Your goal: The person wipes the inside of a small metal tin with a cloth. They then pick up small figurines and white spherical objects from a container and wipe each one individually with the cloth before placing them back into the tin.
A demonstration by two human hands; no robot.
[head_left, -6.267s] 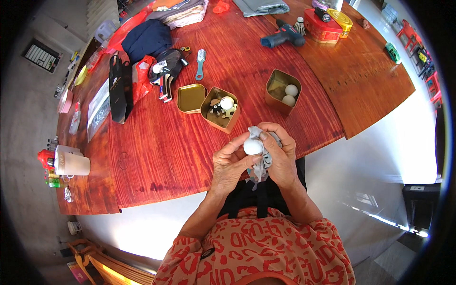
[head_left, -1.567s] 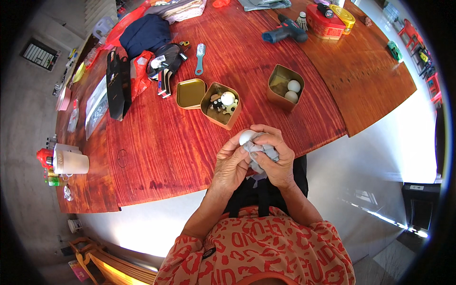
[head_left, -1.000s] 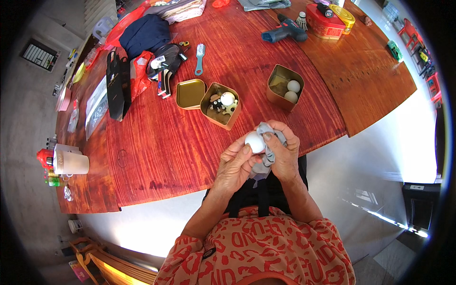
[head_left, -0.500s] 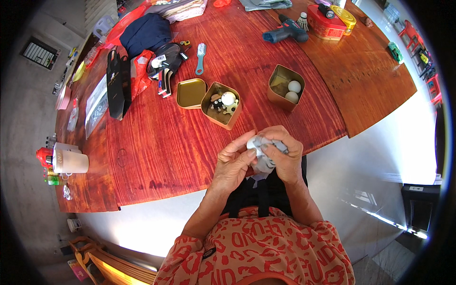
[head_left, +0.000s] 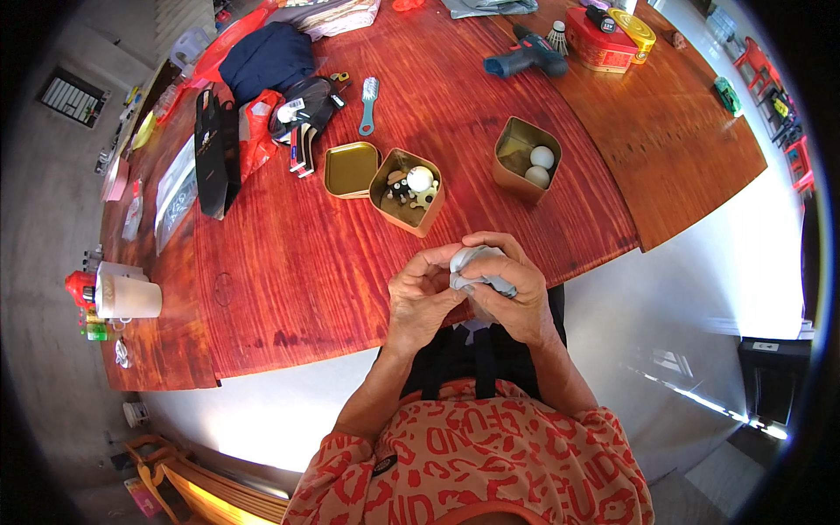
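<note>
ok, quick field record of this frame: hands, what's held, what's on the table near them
left hand: closed against the cloth, at the table's near edge
right hand: wrapped over the cloth from the other side
grey cloth: bunched between both hands; anything inside is hidden
near tin: open, gold, holds a white ball and small dark bits
lid: lies beside that tin, touching it
far tin: open, two white balls inside
table: red-brown wood
cordless drill: far side

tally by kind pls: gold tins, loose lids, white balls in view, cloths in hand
Gold tins: 2, one by the lid, one to its right
Lids: 1
White balls: 3, one in the first tin, two in the second
Grey cloths: 1
Total: 7
</note>
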